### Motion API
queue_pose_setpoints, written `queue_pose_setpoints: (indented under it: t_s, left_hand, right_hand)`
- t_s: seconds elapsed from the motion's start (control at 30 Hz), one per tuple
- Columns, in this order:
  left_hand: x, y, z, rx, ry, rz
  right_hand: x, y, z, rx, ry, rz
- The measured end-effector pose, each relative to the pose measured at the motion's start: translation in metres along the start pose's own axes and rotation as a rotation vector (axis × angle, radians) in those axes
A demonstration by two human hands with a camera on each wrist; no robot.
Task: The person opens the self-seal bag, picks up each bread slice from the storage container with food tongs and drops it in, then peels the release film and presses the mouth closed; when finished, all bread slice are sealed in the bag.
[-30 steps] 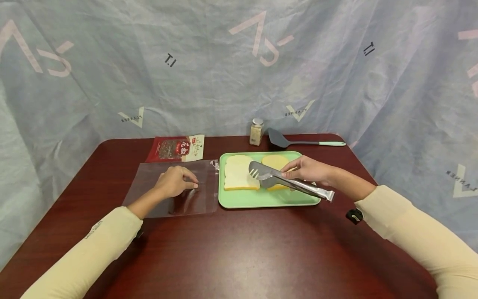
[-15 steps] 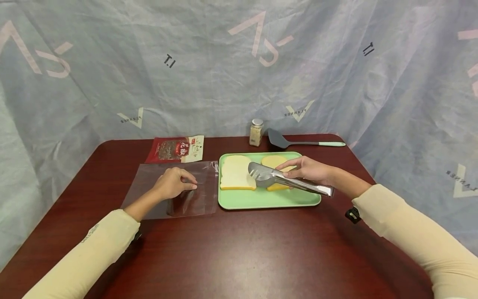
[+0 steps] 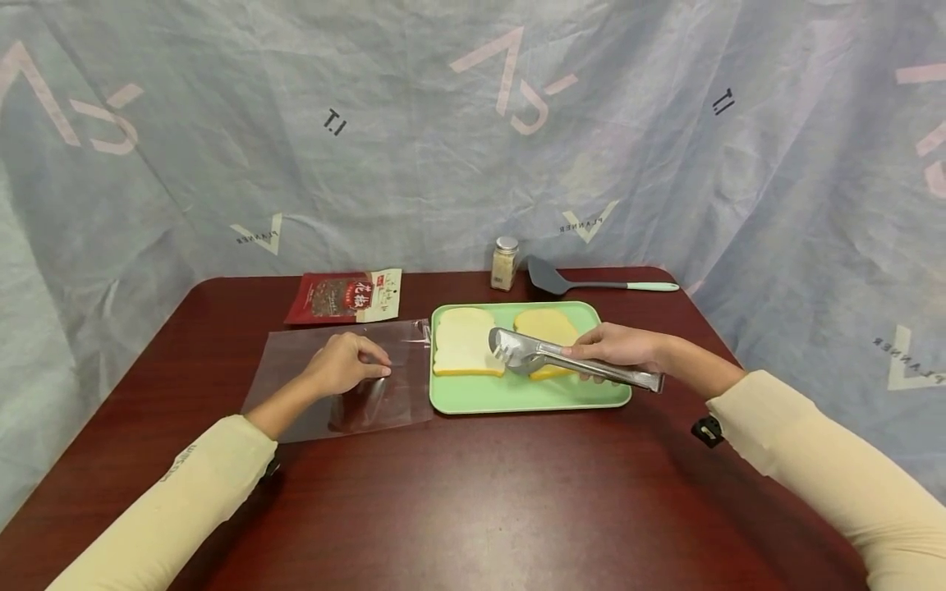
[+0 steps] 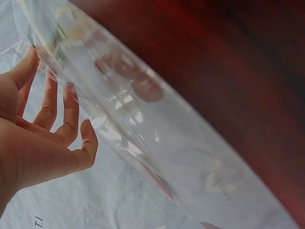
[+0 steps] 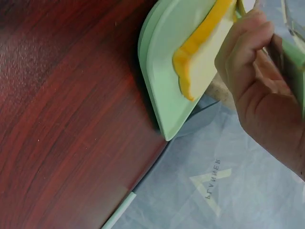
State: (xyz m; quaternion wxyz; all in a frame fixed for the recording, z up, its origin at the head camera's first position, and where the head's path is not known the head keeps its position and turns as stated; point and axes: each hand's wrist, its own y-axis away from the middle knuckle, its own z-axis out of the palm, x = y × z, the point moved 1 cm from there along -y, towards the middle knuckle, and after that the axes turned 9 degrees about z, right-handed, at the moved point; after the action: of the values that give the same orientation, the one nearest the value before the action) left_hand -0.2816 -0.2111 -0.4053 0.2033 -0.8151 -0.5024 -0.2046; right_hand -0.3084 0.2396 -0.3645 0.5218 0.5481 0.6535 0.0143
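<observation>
My left hand pinches the clear plastic bag between thumb and fingertips; the left wrist view shows the bag's film raised beside the fingers. My right hand grips metal tongs by the handle, partly hidden behind them. Their slotted heads hang over the green tray, at the right edge of a white bread slice; whether they touch it I cannot tell. A yellower bread slice lies to its right, partly covered by the tongs.
Behind the bag lies a red spice packet. A glass seasoning jar stands behind the tray, with a grey spatula lying to its right. A hanging cloth rises behind the table.
The white bread slice has slid slightly left on the tray. My right fingers have drawn in around the tongs. The bag's near edge has shifted a little; my left hand has barely moved.
</observation>
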Motion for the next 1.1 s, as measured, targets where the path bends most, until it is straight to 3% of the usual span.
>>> queue_pose_setpoints:
  t_s: [0.27,0.37,0.6,0.73,0.97,1.1]
  left_hand:
    - [0.0,0.003,0.003,-0.007,0.014,-0.011]
    - [-0.002,0.003,0.003,0.0,0.012,-0.009]
    - [-0.001,0.003,0.002,0.001,0.014,-0.009]
    - [-0.001,0.003,0.002,0.008,0.013,-0.02]
    - [-0.001,0.005,0.002,0.007,0.027,-0.034]
    - [0.0,0.005,0.002,0.011,0.03,-0.02]
  right_hand:
    - [0.001,0.004,0.007,0.023,0.022,-0.125]
    - [0.003,0.006,0.008,0.048,-0.013,-0.149]
    - [0.004,0.011,0.01,0.06,-0.162,-0.061]
    - [0.0,0.018,0.009,0.077,-0.141,-0.046]
    - [-0.002,0.024,0.012,0.095,-0.036,-0.236]
    - [0.0,0.023,0.013,0.116,-0.001,-0.292]
